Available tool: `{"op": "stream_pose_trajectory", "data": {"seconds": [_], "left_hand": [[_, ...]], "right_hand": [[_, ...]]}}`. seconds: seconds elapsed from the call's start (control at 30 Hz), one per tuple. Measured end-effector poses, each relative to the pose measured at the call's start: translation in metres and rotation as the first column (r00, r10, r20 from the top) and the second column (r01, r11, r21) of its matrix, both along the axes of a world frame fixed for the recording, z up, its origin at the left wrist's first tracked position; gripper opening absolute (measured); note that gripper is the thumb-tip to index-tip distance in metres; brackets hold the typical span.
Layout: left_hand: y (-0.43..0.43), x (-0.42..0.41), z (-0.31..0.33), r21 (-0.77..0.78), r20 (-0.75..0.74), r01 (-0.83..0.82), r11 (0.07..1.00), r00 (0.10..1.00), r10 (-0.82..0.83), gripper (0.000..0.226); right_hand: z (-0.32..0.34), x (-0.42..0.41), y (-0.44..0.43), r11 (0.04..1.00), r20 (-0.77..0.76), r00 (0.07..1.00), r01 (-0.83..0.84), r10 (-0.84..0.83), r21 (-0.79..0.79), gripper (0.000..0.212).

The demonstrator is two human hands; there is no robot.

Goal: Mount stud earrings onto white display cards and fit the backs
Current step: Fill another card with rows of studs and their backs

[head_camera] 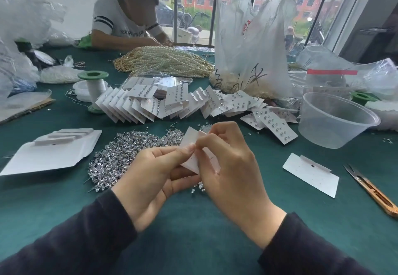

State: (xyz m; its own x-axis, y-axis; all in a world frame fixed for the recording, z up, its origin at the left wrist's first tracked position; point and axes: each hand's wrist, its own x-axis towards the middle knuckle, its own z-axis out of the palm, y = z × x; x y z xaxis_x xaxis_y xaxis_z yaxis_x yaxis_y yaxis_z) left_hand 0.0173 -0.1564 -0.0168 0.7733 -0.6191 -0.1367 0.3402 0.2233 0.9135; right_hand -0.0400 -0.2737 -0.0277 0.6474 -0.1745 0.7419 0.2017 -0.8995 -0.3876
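My left hand (157, 175) and my right hand (230, 167) hold one white display card (190, 160) between them above the green table. The left thumb and fingers pinch the card's edge. The right fingertips pinch at the card's face, where something tiny may sit; I cannot make it out. A heap of silver stud earrings (120, 156) lies just left of my hands. A few clear backs (199, 187) are scattered under my hands. Finished cards with studs (172, 102) fan out behind.
A blank card (311, 174) and thread snips (370, 190) lie at the right. A clear plastic tub (336, 119) stands behind them. A stack of blank cards (51, 154) lies at the left. Pearl strands (163, 60), bags, a spool (93, 89) and another person (127, 16) fill the far side.
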Motion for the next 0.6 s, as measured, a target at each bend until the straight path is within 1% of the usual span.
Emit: {"op": "stream_pose_trajectory", "data": {"seconds": [0.13,0.23,0.3,0.33,0.37,0.4,0.43,0.47,0.53,0.57,0.6], "left_hand": [[0.001,0.002,0.001,0.043,-0.002,-0.007,0.999,1.000,0.007,0.021],[0.000,0.002,0.002,0.085,0.049,-0.016,0.996,0.999,0.012,0.022],[-0.001,0.004,0.000,0.117,0.075,-0.105,0.987,0.992,0.097,0.023],[-0.001,0.006,-0.001,0.133,0.091,-0.168,0.977,0.983,0.157,0.022],[0.000,0.009,-0.002,0.147,0.111,-0.230,0.962,0.970,0.215,0.021],[0.000,0.011,-0.003,0.154,0.130,-0.286,0.946,0.955,0.268,0.019],[0.001,0.014,-0.003,0.151,0.143,-0.333,0.931,0.939,0.313,0.019],[0.002,0.016,-0.003,0.139,0.151,-0.372,0.918,0.924,0.352,0.020],[0.004,0.019,-0.003,0.101,0.146,-0.435,0.895,0.896,0.419,0.022],[0.005,0.020,-0.002,0.083,0.139,-0.460,0.884,0.884,0.447,0.022],[0.005,0.020,-0.002,0.070,0.132,-0.479,0.875,0.874,0.467,0.021]], "right_hand": [[-0.001,0.000,-0.001,1.000,-0.011,1.000,-0.019,0.019,-0.009,0.006],[0.000,0.000,-0.001,0.999,-0.024,0.999,-0.041,0.040,-0.016,0.004],[0.002,0.002,-0.004,0.996,0.011,0.996,-0.091,0.091,0.013,0.005],[0.004,0.004,-0.009,0.996,0.034,0.996,-0.083,0.082,0.043,0.007],[0.006,0.005,-0.016,0.995,0.044,0.998,-0.043,0.039,0.086,0.009],[0.008,0.006,-0.024,0.992,0.013,1.000,0.018,-0.019,0.128,0.012],[0.009,0.006,-0.035,0.986,-0.074,0.994,0.087,-0.076,0.145,0.014],[0.007,0.007,-0.046,0.981,-0.210,0.970,0.152,-0.124,0.119,0.016],[0.001,0.007,-0.060,0.975,-0.478,0.856,0.224,-0.195,0.003,0.019],[-0.002,0.008,-0.062,0.974,-0.556,0.807,0.225,-0.201,-0.025,0.020],[-0.003,0.009,-0.061,0.975,-0.591,0.783,0.222,-0.193,-0.024,0.020]]}}
